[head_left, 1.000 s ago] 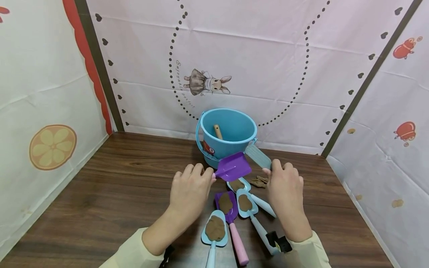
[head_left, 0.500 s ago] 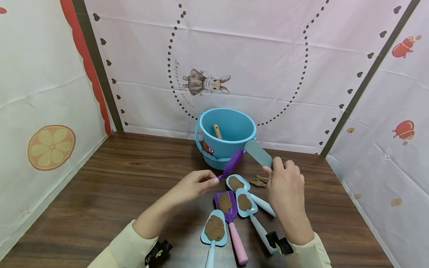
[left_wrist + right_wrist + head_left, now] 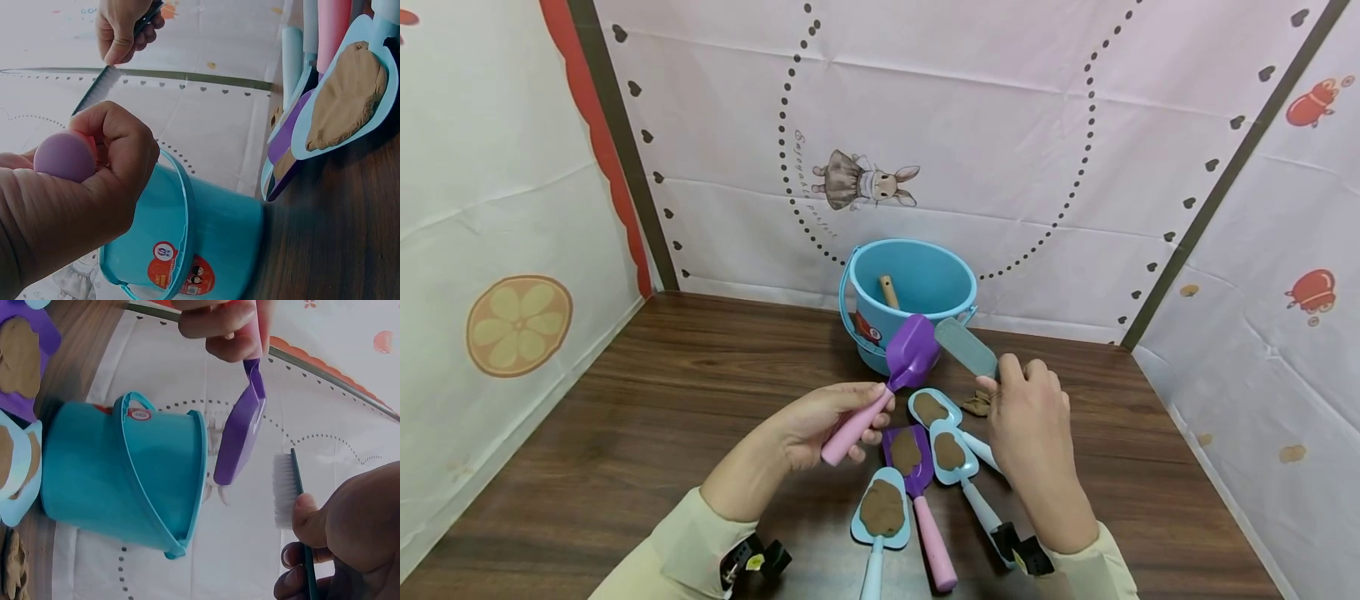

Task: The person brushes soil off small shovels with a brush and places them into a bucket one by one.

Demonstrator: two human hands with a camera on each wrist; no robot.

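My left hand [image 3: 827, 421] grips the pink handle of a toy shovel [image 3: 913, 352] with a purple scoop, raised in front of the blue bucket [image 3: 868, 325]. In the left wrist view only the rounded handle end shows in my fist. My right hand [image 3: 1033, 425] holds a green brush [image 3: 966, 347] with pale bristles, its head angled up toward the shovel's scoop. The right wrist view shows the bristles [image 3: 285, 490] turned toward the bucket, apart from the shovel. Below the hands lie several toy shovels, among them a blue one [image 3: 889, 540] and a purple one [image 3: 934, 542], bearing brown clay [image 3: 882, 509].
A wooden handle [image 3: 889, 292] sticks up inside the bucket, its other end hidden. Loose brown clay [image 3: 976, 404] lies on the dark wooden table [image 3: 700, 417], left of the right hand. Printed cloth walls [image 3: 985, 125] enclose the back and both sides.
My left hand has turned palm up, rolling the shovel so its pink handle shows and its scoop points up. My right hand with the brush has shifted slightly left.
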